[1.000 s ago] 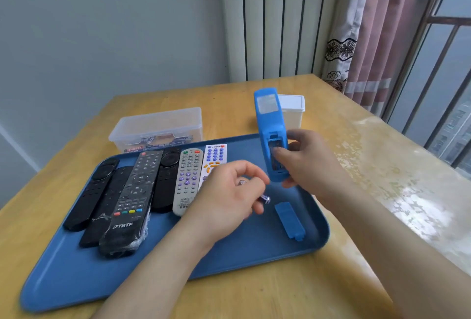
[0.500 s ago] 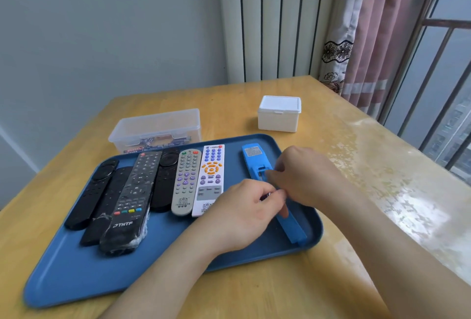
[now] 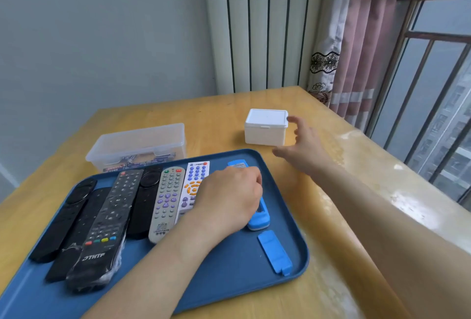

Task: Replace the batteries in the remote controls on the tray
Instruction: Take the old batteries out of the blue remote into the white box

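The right fingers (image 3: pixel 297 121) are spread and relaxed, holding nothing, with the index tip just beside the three o'clock edge of the white lidded box (image 3: pixel 266 127); I cannot tell if it touches. The thumb points toward the box's lower corner. The right hand (image 3: pixel 303 150) hovers over the wooden table (image 3: pixel 331 216), past the tray's one o'clock corner.

The left fingers (image 3: pixel 256 183) curl downward over the blue remote (image 3: pixel 258 221). Their tips are hidden under the knuckles, so I cannot tell whether they pinch anything. The left hand (image 3: pixel 229 196) covers the remote's middle, and only its two ends show.

The blue remote lies back-up on the blue tray (image 3: pixel 242 280), along its three o'clock side. Its loose battery cover (image 3: pixel 275 252) lies apart from it, at five o'clock. At nine o'clock of the left hand lie a white remote (image 3: pixel 196 176), a grey remote (image 3: pixel 167 204) and several black remotes (image 3: pixel 107 229), side by side. A clear plastic container (image 3: pixel 137 145) stands on the table beyond the tray's eleven o'clock edge.
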{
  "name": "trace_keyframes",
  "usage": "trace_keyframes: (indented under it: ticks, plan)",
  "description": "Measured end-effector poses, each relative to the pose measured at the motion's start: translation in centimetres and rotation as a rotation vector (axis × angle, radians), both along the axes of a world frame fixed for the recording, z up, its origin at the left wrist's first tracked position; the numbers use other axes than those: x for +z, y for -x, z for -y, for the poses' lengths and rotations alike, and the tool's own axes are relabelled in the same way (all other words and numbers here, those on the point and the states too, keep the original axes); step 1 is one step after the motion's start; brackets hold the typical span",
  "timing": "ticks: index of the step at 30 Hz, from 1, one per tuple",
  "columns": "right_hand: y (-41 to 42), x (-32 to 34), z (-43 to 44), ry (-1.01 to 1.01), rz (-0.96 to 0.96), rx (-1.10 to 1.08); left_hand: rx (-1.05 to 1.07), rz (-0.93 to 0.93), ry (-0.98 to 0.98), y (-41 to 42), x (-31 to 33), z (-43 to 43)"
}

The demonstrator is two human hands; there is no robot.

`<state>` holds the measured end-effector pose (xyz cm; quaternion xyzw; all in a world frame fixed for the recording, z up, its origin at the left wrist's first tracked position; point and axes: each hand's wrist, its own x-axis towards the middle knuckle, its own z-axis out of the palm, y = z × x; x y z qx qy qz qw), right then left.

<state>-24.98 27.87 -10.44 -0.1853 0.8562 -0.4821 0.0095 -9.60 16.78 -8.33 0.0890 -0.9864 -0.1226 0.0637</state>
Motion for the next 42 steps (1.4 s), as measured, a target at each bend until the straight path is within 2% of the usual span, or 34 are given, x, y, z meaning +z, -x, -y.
trace_keyframes:
  ticks: [5, 11, 15, 19, 21, 26, 29, 34, 38, 42]
  plan:
    - [5.8, -0.3, 1.9, 0.032, 0.068, 0.032, -0.014, -0.055, 0.029, 0.3, -1.1, -0.5]
    - [7.1, -1.5, 3.6, 0.039, 0.094, 0.087, 0.014, -0.099, -0.013, 0.3, -1.6, -0.2]
    - [4.9, -0.5, 1.6, 0.105, 0.066, 0.089, -0.048, -0.200, -0.240, 0.9, -0.8, 0.6]
    - [3.2, 1.0, -2.6, 0.070, 0.047, 0.133, -0.041, -0.376, -0.273, 2.7, 0.1, 0.7]
    - [1.8, 1.9, -4.7, 0.060, 0.012, 0.150, -0.062, -0.388, -0.198, 4.0, 0.6, -0.2]
    - [-1.4, 1.9, -7.9, -0.035, -0.048, 0.189, -0.127, -0.302, 0.229, 5.9, 1.8, -2.6]
    - [-1.8, 1.5, -8.6, -0.068, -0.083, 0.187, -0.255, -0.458, 0.455, 6.4, 0.9, -3.0]
    - [-1.6, 1.1, -9.3, -0.065, -0.064, 0.249, -0.346, -0.537, 0.746, 6.6, -0.5, -3.4]
    - [-1.3, 0.8, -9.8, -0.030, -0.038, 0.295, -0.308, -0.628, 0.753, 7.0, 0.0, -3.3]
    - [-1.1, 0.2, -10.1, 0.121, 0.105, 0.398, -0.269, -0.664, 0.515, 7.7, 1.7, -2.8]
